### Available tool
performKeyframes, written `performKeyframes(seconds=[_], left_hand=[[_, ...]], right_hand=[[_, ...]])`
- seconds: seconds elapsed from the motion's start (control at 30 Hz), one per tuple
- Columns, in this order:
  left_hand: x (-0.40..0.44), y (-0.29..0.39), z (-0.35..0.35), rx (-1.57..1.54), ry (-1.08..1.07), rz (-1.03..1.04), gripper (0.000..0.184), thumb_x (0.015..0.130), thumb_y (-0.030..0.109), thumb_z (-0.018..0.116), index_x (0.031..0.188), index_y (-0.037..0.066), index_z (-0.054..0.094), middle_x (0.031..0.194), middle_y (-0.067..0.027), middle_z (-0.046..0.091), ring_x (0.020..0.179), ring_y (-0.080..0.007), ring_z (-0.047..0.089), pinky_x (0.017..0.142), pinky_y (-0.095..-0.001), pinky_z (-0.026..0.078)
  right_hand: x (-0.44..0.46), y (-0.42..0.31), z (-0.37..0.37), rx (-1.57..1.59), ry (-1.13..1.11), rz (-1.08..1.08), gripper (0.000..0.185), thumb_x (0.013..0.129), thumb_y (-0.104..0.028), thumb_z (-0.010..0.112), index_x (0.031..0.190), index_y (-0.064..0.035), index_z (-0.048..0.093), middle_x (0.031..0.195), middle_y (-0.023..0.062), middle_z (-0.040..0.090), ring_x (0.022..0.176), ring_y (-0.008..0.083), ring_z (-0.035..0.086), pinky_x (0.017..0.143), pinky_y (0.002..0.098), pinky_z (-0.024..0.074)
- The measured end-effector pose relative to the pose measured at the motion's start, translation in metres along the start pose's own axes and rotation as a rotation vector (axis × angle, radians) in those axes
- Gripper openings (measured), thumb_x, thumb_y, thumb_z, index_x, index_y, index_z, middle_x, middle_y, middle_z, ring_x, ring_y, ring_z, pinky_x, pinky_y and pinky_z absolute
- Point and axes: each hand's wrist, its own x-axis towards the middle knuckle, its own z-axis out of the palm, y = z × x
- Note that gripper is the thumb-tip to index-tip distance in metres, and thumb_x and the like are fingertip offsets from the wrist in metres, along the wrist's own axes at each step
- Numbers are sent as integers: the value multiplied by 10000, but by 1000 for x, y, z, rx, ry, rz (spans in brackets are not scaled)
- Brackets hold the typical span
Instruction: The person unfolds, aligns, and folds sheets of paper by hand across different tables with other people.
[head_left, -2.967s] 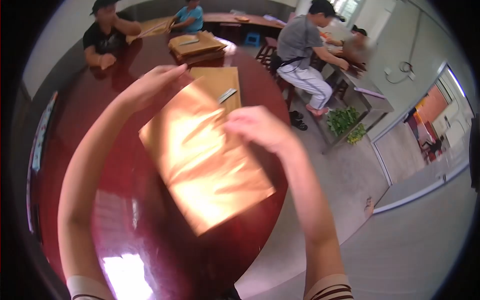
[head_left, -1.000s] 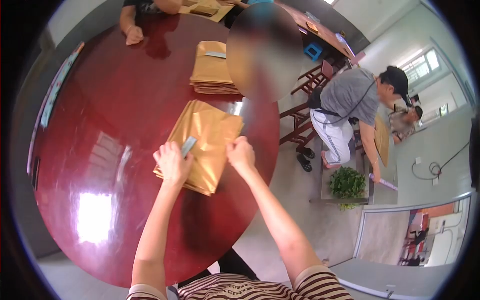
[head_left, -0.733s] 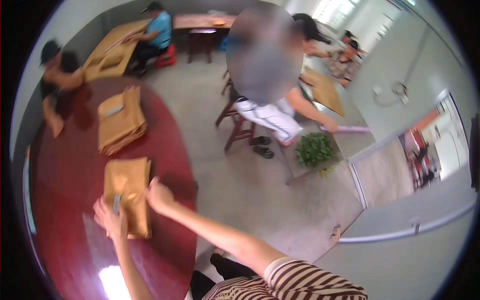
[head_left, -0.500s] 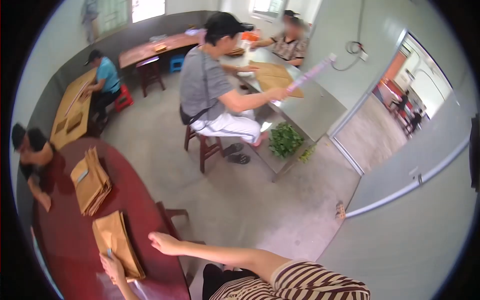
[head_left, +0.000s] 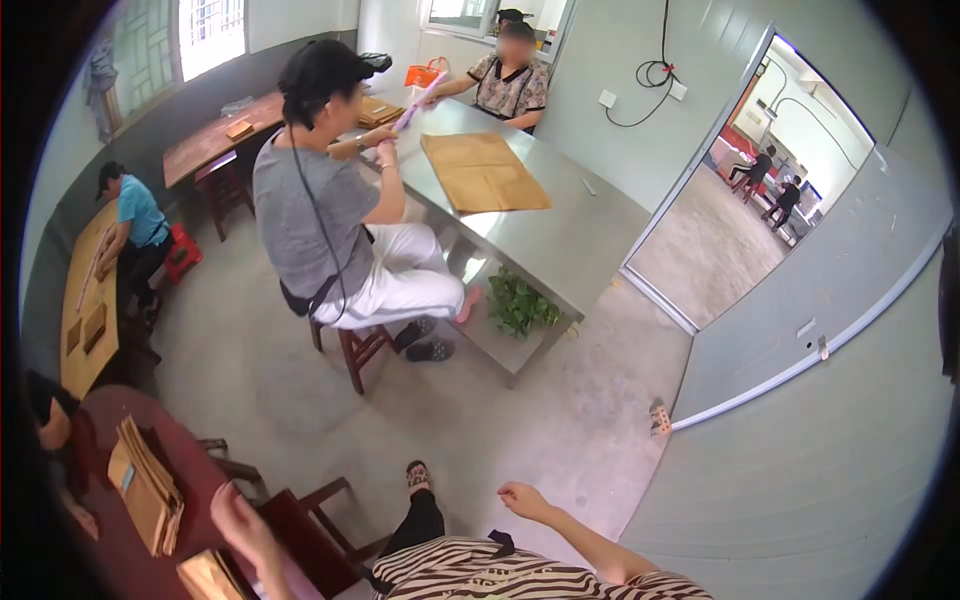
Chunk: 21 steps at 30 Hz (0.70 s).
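My left hand (head_left: pixel 245 525) is raised at the edge of the dark red table, its fingers stretched and slightly blurred, with nothing visible in it. Just beside and below it lies a stack of brown paper bags (head_left: pixel 210 578), partly cut off by the frame's bottom. Another brown paper bag stack (head_left: pixel 145 490) rests farther along the red table (head_left: pixel 100 420), with a small grey piece on top. Over the floor, in front of my striped shirt, my right hand (head_left: pixel 527 502) hangs with its fingers loosely curled; nothing shows in it.
A dark red chair (head_left: pixel 310 540) stands against the table. Ahead, a person in grey (head_left: pixel 320 210) sits on a stool by a metal table (head_left: pixel 590 230) bearing a brown paper sheet (head_left: pixel 485 172). Leafy greens (head_left: pixel 520 305) lie on its lower shelf. A doorway (head_left: pixel 740 190) opens at right.
My left hand has come off the paper bags. My right hand has moved from beside the table to over the floor. My view has swung right. The seated person has drawn the pinkish strip back.
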Motion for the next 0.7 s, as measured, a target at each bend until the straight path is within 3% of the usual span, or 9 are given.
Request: performKeyframes(seconds=[0.1,0.23,0.3,0.37,0.43,0.7], left_hand=[[46,63,90,-257,-259,-21,209,831,5,545,1037,-8,577,988,-145,598,945,-286,573,877,-352,425],[98,150,197,-404,-471,296,176,798,-30,568,971,-9,590,928,-163,605,885,-327,583,795,-352,459],[115,197,244,-518,-511,420,164,788,-44,573,947,-6,594,894,-163,609,859,-324,586,759,-367,464],[130,241,285,-601,-585,508,177,778,-56,578,945,-1,596,878,-159,604,839,-313,585,733,-372,465],[135,276,329,-626,-647,541,188,774,-54,577,951,6,588,882,-156,601,838,-320,577,732,-383,460],[143,391,462,-624,-721,521,243,760,-25,584,1000,9,567,925,-159,596,905,-337,560,787,-399,456]], right_hand=[[31,16,-26,-131,217,-40,235,840,-158,551,1014,-15,617,854,133,670,730,221,660,682,338,517],[47,33,-52,55,182,132,221,842,-154,554,1002,-19,624,844,138,670,732,221,660,672,333,517],[49,36,-61,56,310,179,215,839,-142,561,1005,-20,624,840,137,669,734,207,661,662,319,516],[58,31,-78,184,300,273,205,850,-125,560,1015,-19,619,836,117,670,738,180,658,639,291,511],[75,27,-104,474,275,341,190,847,-130,576,972,6,623,826,149,664,736,208,650,682,308,506],[216,66,-292,518,445,182,182,873,-113,540,991,1,618,787,86,654,712,139,631,634,270,500]])
